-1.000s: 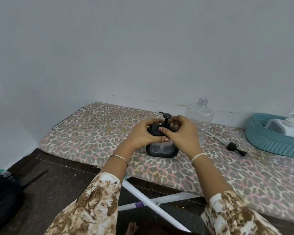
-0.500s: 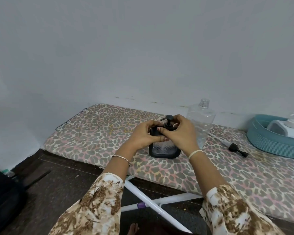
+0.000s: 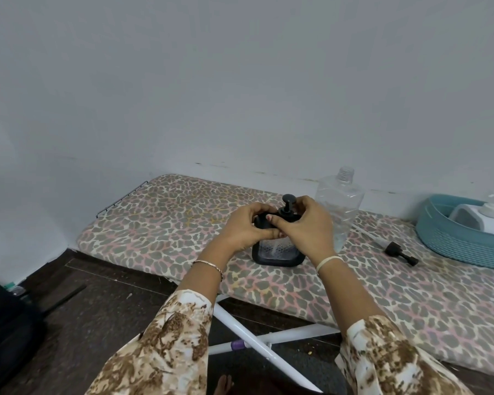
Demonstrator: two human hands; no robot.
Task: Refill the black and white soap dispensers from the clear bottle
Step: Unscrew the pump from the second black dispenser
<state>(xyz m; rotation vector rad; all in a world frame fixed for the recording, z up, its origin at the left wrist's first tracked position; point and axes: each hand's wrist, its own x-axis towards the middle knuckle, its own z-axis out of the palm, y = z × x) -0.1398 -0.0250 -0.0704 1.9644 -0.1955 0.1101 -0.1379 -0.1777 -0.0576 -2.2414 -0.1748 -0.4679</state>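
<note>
– Turned a little, that pump (image 3: 288,198): a second ago its spout stuck out to the left, and now I see only its round top. Both hands sit on it much as they did.

– And the black dispenser (image 3: 277,252) itself?

– Upright on the board (image 3: 154,223), near the front edge. Its see-through lower part shows below the hands.

– Who's holding what?

– Left hand (image 3: 244,229) is wrapped round the dispenser's shoulder, fingers curled over the top. Right hand (image 3: 308,229) has its fingers hooked behind the pump's collar and the thumb laid across the front, so it's gripping the pump.

– The clear bottle (image 3: 340,206)?

– Standing just behind the right hand, uncapped, close to the wall (image 3: 240,81). How much is in it I can't tell.

– White dispenser (image 3: 485,215)?

– Off to the right, sitting in a teal basket (image 3: 462,246) on the board, well apart from the hands. Something dark is next to it, cut off by the edge, and I can't make it out.

– Anything in between?

– A spare pump (image 3: 401,253), black with its tube, lies flat on the board between bottle and basket.

– And around all that?

– Thin bracelet (image 3: 208,265) on the left wrist, pale band (image 3: 327,260) on the right, patterned sleeves. White crossed legs (image 3: 254,337) under the board, dark floor (image 3: 97,303), black bag (image 3: 0,323) down at the far left.
</note>
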